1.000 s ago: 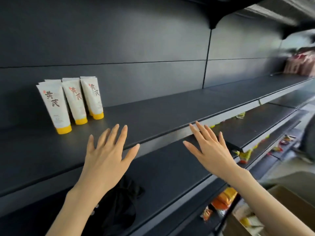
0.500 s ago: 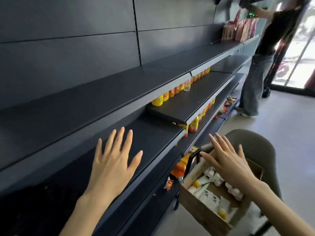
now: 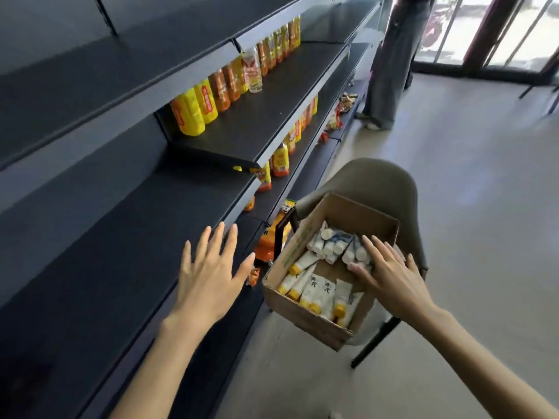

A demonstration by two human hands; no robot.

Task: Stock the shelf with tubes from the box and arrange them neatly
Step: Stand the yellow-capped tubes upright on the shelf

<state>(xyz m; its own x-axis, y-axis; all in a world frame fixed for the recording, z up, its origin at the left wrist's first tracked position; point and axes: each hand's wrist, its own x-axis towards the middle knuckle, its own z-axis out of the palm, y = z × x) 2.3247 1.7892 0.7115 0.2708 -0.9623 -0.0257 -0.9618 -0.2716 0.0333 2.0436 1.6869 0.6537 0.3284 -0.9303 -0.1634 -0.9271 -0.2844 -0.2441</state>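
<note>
An open cardboard box (image 3: 302, 309) rests on a grey chair and holds several white tubes with yellow caps (image 3: 317, 290), lying flat or standing on end. My right hand (image 3: 390, 275) reaches into the box with fingers spread, fingertips over the standing tubes at its far end; it holds nothing that I can see. My left hand (image 3: 211, 275) hovers flat with straight fingers above the front edge of the dark shelf (image 3: 121, 243), left of the box. The tubes placed on the shelf are out of view.
The grey chair (image 3: 381, 182) stands close beside the shelving. Yellow and orange bottles (image 3: 208, 101) line a higher shelf farther along, and snack packets (image 3: 279, 160) fill lower shelves. A person (image 3: 393, 62) stands at the aisle's far end near glass doors.
My view has swung right and down, from the three tubes on the shelf to the box. My right hand has dropped into the box; my left hand stays flat and spread.
</note>
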